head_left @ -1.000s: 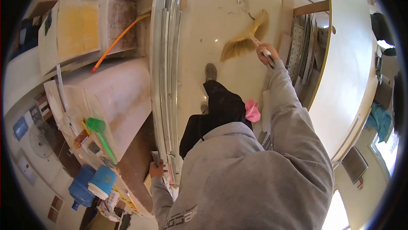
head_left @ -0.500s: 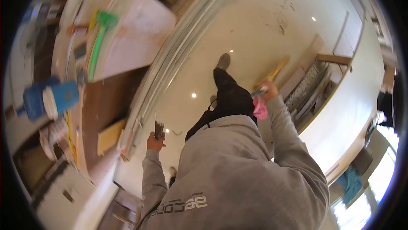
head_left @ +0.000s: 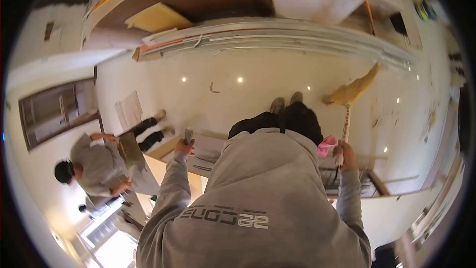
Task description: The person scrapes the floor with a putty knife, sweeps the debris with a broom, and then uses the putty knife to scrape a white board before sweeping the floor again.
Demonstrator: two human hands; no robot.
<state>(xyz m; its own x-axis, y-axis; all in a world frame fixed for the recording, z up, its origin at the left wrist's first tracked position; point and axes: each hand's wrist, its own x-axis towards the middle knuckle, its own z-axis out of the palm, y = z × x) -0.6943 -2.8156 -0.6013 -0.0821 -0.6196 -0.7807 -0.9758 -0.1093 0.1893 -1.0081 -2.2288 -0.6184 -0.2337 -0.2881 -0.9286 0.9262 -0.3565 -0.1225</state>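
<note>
In my right hand point(head_left: 348, 156) is the handle of a broom point(head_left: 353, 89) with a wide, yellowish, fan-shaped head. The broom reaches forward over the pale floor point(head_left: 267, 72). A pink cloth point(head_left: 326, 146) hangs beside this hand, by my dark trousers; how it is held is hidden. My left hand point(head_left: 185, 150) is wrapped around a short, grey, blocky thing point(head_left: 189, 134), held upright, whose kind I cannot make out. Both hands are apart, one on each side of my body.
Long pale strips point(head_left: 277, 37) lie along the far floor edge, before brown boards and a yellow board point(head_left: 157, 18). At left a co-worker point(head_left: 94, 166) stands holding a flat grey-brown board point(head_left: 136, 164). A low compartment with long pieces point(head_left: 342, 181) stands near my right arm.
My view has turned, so the strips now run across the top and the co-worker appears at left. The broom points forward with its head spread wide. Both hands keep their holds.
</note>
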